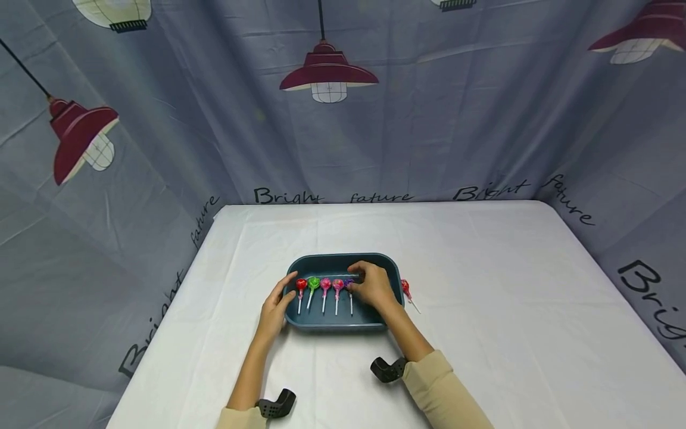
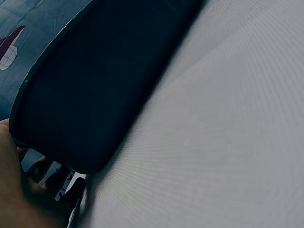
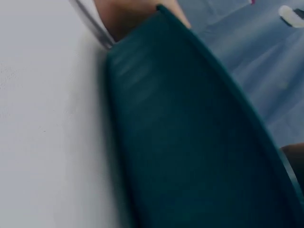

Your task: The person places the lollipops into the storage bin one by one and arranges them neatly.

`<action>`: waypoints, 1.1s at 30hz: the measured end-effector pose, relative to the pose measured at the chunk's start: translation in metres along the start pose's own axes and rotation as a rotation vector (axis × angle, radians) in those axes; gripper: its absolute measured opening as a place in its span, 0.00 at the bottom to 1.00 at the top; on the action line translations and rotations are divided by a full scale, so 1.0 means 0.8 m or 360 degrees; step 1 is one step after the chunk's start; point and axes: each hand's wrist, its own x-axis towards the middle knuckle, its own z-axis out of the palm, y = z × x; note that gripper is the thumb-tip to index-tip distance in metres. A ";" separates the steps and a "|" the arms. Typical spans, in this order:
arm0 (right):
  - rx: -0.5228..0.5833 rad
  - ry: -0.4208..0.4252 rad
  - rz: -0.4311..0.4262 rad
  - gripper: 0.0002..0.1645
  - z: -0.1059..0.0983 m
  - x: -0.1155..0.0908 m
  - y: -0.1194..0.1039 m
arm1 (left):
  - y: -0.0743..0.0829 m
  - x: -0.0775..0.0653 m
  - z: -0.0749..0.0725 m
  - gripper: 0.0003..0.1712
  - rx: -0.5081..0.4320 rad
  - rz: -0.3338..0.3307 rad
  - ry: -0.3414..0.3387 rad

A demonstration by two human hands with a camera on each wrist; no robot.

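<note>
A dark teal tray (image 1: 334, 325) stands on the table with lollipops lying in a row inside it. From the left come a red lollipop (image 1: 301, 285), a green lollipop (image 1: 313, 283), a pink lollipop (image 1: 325, 284) and another pink lollipop (image 1: 337, 285). My left hand (image 1: 276, 307) holds the tray's left end, thumb at the rim. Over the tray's right half, my right hand (image 1: 373, 286) pinches the head of a purple lollipop (image 1: 351, 298), its stick pointing toward me. In the right wrist view the tray wall (image 3: 180, 133) hides most of that hand.
Just outside the tray's right end, a red lollipop (image 1: 406, 288) lies on the white cloth of the table (image 1: 509, 310). Grey printed curtains (image 1: 429, 119) hang behind and beside the table. Black wrist cameras (image 1: 387, 369) sit on both forearms.
</note>
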 end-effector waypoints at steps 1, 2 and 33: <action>0.0005 0.0027 -0.0026 0.17 -0.003 -0.001 0.000 | 0.000 0.000 0.000 0.23 -0.0003 0.0001 -0.0002; 0.0017 0.0054 -0.0050 0.17 -0.007 -0.003 -0.001 | 0.000 0.000 0.000 0.23 -0.0005 0.0002 -0.0002; 0.0326 -0.0100 0.0309 0.23 -0.102 -0.024 0.104 | -0.038 0.011 -0.002 0.23 -0.0015 0.0048 0.0020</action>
